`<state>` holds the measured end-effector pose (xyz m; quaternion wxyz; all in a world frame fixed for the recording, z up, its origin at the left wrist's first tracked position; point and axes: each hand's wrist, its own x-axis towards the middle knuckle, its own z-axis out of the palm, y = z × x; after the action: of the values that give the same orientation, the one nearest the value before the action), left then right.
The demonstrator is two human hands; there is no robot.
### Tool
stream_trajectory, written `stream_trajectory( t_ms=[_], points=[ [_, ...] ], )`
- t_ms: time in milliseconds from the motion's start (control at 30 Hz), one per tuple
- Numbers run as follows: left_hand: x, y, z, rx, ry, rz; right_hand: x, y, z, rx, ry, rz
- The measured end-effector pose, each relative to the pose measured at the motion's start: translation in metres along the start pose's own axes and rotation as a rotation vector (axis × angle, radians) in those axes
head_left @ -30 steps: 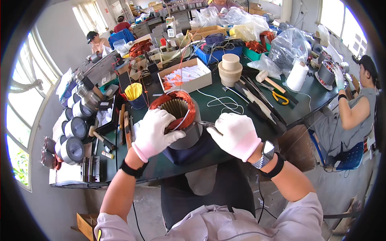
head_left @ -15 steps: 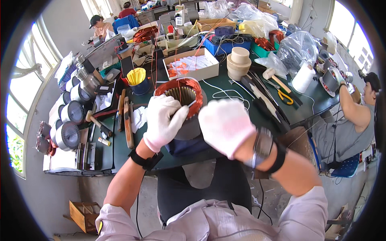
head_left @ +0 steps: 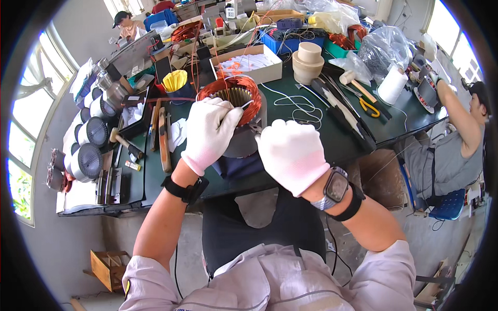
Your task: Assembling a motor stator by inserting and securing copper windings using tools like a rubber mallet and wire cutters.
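A motor stator with a grey body (head_left: 241, 146) and a ring of red copper winding (head_left: 252, 108) stands before me on dark blue cloth. My left hand (head_left: 211, 129), in a white glove, lies over the winding's near left side, thumb and fingers pinched at a thin white sleeve (head_left: 245, 105). My right hand (head_left: 293, 155), also gloved, is closed beside the stator's right side. From its thumb side sticks the short grey metal tip of a hand tool (head_left: 256, 126), possibly pliers. The rest of that tool is hidden in the fist.
Behind the stator are an open box of paper strips (head_left: 275, 65) and a cup of yellow strips (head_left: 179, 87). To the right lie a mallet (head_left: 358, 83), yellow-handled scissors (head_left: 369, 108) and a thread cone (head_left: 392, 87). Metal cylinders (head_left: 88, 161) line the left. A co-worker (head_left: 461, 135) sits right.
The right hand, blurred before, is now sharp and held beside the stator, with the tool tip showing. My left fingers have closed further over the winding. The whole view has shifted slightly.
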<state>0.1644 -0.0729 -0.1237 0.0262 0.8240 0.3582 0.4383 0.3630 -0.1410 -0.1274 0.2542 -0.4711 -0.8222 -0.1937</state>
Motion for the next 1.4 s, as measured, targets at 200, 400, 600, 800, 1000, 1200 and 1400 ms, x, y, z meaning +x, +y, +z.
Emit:
stream_trajectory(
  t_ms=[200,400,600,800,1000,1200,1400],
  points=[
    [0.005,0.006,0.006,0.027,0.103,0.001,0.046,0.005,-0.022,0.164,-0.068,-0.031],
    [0.001,-0.004,-0.012,-0.032,-0.063,-0.079,0.043,0.027,-0.028,0.195,-0.274,-0.045],
    [-0.004,-0.005,-0.012,-0.016,-0.078,-0.093,-0.006,0.028,-0.014,0.175,-0.06,0.059],
    [-0.004,-0.009,-0.003,-0.046,0.026,0.003,-0.004,0.009,0.0,-0.014,0.078,0.009],
    [-0.006,-0.011,-0.005,-0.04,0.035,-0.001,-0.011,0.0,-0.01,-0.031,-0.026,0.01],
    [-0.007,-0.013,-0.002,-0.039,0.083,0.016,0.007,-0.001,-0.002,-0.047,-0.027,0.023],
    [-0.005,-0.015,-0.003,-0.119,0.095,-0.084,0.064,0.012,-0.032,0.098,-0.143,-0.132]
  ],
)
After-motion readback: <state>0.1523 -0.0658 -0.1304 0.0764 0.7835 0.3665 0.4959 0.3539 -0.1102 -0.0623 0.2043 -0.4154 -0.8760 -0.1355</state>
